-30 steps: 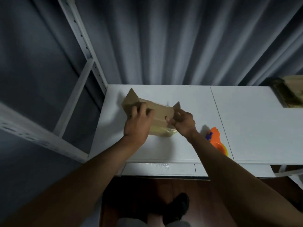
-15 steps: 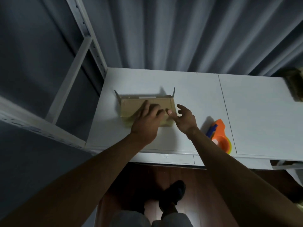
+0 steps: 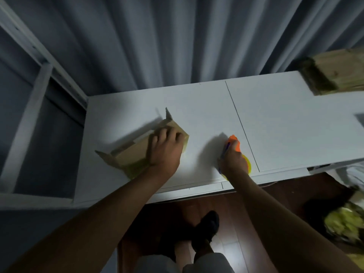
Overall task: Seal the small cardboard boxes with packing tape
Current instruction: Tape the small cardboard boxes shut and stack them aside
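box [image 3: 137, 152]: lying on white table [image 3: 285, 123], left part, near front edge. Long axis running diagonally, near-left to far-right. End flaps sticking up/out at both ends; top flaps looking folded down, no tape seen on top seam.
L hand [image 3: 165, 150]: resting on top of box at its right end, fingers spread fairly flat, pressing flaps down. Not curling round anything as far as visible.
R hand [image 3: 232, 160]: wrapping round tape gun [image 3: 235, 146], fingers curled on handle. Gun sitting on/just above table, can't tell which; blur.
tape gun: orange body, yellowish roll showing under R hand, near table's front edge, just left of the seam between the 2 tabletops.
key relation: box lying to the left of gun, apart from it w/ bare table between. R hand is the one w/ tool; L hand already on box. Gun needing to travel left to reach box, then run along the diagonal long axis.
step (judgement): picking up dispenser while holding box shut; taping not yet started.
risk (judgement): L hand covering right end of seam, likely needing to shift for the tape run; light box may be sliding if not held.
other: grey curtain [image 3: 177, 40] behind table, wood block [image 3: 338, 71] far right on table, metal rack [image 3: 29, 119] at left.
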